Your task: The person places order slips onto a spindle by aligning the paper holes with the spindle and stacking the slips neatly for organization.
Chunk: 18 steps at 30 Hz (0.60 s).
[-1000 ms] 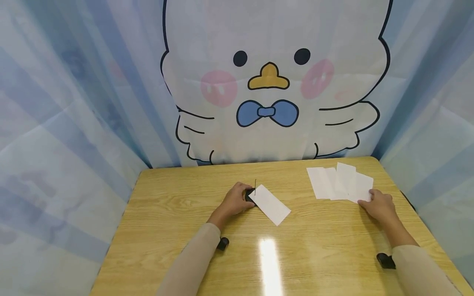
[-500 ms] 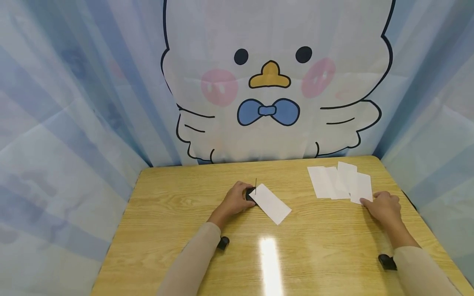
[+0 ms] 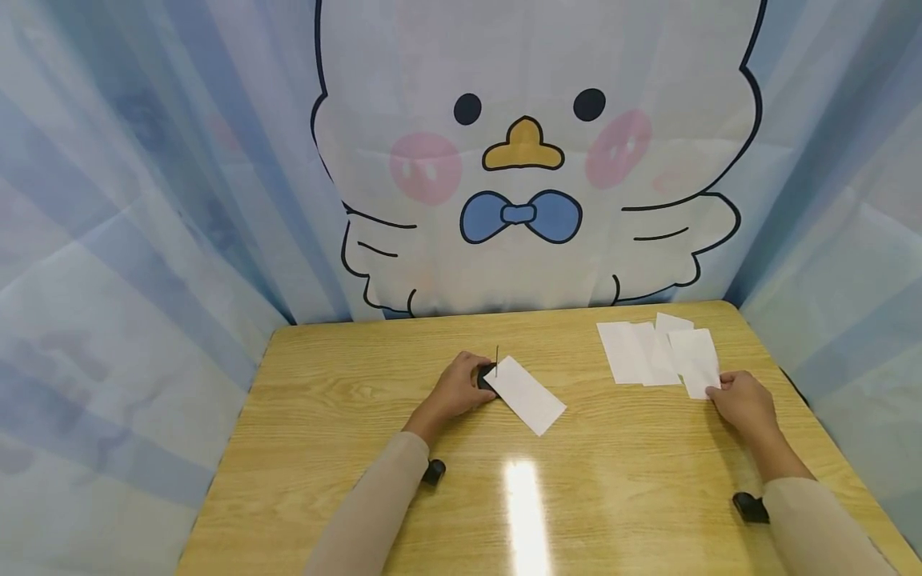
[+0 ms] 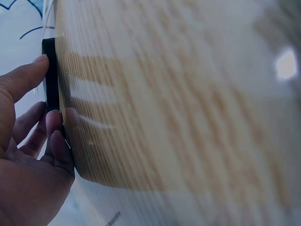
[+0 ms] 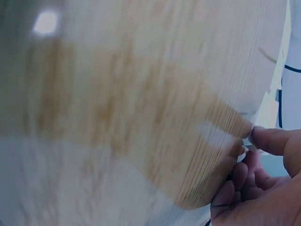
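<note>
In the head view my left hand (image 3: 455, 392) grips the black base (image 3: 486, 382) of a paper spike from its left side. A thin upright pin (image 3: 497, 358) rises from the base, and a white paper slip (image 3: 527, 398) lies slanted at its foot, pierced near one corner. The left wrist view shows the thumb and fingers around the dark base (image 4: 51, 77). On the right, my right hand (image 3: 745, 404) pinches the lower right corner of a white paper slip (image 3: 695, 364), which overlaps other slips. Its thumb and fingers meet at the corner in the right wrist view.
Several other white slips (image 3: 623, 354) lie fanned at the table's far right. The wooden table (image 3: 346, 400) ends at a curtain (image 3: 519, 272) printed with a cartoon bird. A black strip of wrist gear shows beside each sleeve (image 3: 382, 504).
My right hand has pulled the rightmost slip's corner and turned the slip more upright, shifting its top left over its neighbour. The left hand and the paper spike stay put.
</note>
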Motion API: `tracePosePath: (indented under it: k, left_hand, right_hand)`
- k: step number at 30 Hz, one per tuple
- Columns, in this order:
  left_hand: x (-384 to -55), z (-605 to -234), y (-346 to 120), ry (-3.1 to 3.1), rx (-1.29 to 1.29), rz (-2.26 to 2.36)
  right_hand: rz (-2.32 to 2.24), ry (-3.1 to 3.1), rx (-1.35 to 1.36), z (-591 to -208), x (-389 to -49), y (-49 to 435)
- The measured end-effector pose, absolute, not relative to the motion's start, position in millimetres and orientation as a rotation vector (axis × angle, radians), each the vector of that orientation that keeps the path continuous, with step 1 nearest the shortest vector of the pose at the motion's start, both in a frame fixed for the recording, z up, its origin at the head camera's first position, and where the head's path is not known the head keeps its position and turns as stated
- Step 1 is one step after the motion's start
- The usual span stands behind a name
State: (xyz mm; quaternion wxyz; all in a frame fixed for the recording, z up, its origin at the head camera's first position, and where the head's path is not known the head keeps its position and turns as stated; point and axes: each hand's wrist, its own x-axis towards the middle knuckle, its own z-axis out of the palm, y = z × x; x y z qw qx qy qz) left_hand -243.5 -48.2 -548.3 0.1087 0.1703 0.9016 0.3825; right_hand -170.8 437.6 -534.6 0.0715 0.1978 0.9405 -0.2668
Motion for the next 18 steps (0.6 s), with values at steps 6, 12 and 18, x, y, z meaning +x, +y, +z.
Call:
tracePosePath:
  k: [6, 12, 18]
  left_hand:
    - [-241.6, -547.0, -48.7, 2.640, 0.499, 1.133]
    - [-240.2, -544.9, -48.8, 2.618, 0.489, 1.149]
    - [-240.4, -544.7, -48.8, 2.611, 0.486, 1.155]
  right_hand:
    - [-0.826, 2.842, 0.568, -533.4, -167.8, 439.6]
    - [-0.867, 2.860, 0.524, -531.9, -163.7, 441.5]
    - [-0.905, 2.859, 0.527, -528.8, -162.2, 444.8]
